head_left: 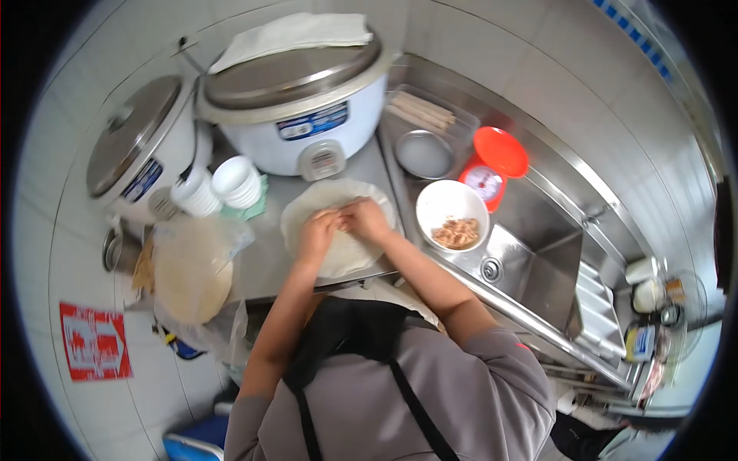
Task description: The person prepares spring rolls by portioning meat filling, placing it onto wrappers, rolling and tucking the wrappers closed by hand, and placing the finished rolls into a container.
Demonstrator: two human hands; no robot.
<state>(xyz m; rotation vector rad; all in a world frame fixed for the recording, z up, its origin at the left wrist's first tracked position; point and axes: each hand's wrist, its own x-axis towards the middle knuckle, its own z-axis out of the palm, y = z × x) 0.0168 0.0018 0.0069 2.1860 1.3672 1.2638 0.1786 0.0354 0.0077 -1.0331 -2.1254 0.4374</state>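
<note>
A round, pale, thin wrapper sheet [350, 257] lies flat on the steel counter in front of me. Over its middle my left hand [320, 230] and my right hand [367, 220] meet, fingertips bent together and pointing down at the sheet. Both are closed; whatever is between the fingers is hidden. To the right of the sheet stands a white bowl [432, 201] with pinkish chopped meat [457, 233] in its lower part. On the left, a clear plastic bag [181, 242] partly covers a stack of similar round sheets [201, 290].
Behind the sheet sits a large rice cooker [254, 138], with another cooker [138, 142] to its left. White cup stacks [237, 184] stand near them. Right of these are a tray of long pale rolls [421, 111], a round metal pan [424, 154], a red scale [486, 183] and a sink [550, 265].
</note>
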